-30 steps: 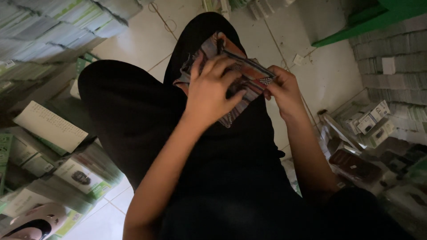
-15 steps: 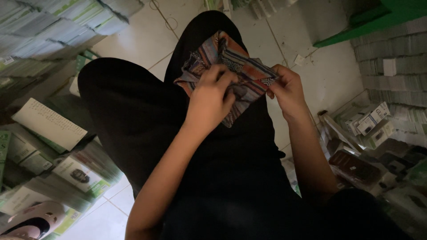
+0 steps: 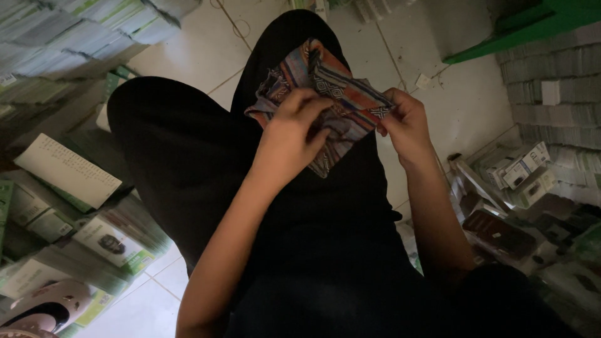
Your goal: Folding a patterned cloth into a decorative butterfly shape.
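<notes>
Gripping a striped woven cloth (image 3: 338, 100) at upper centre, left hand (image 3: 291, 141) and right hand (image 3: 407, 125) pinch its edges; apparently mid-fold.

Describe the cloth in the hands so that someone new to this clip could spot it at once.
Start at the black-trousered legs filling the middle of the view, above a white tiled floor. On the raised knee, the left hand and right hand hold the cloth between them. It is the only woven, striped thing here, in orange, blue and grey bands; all around are stacks of pale boxes.
</notes>
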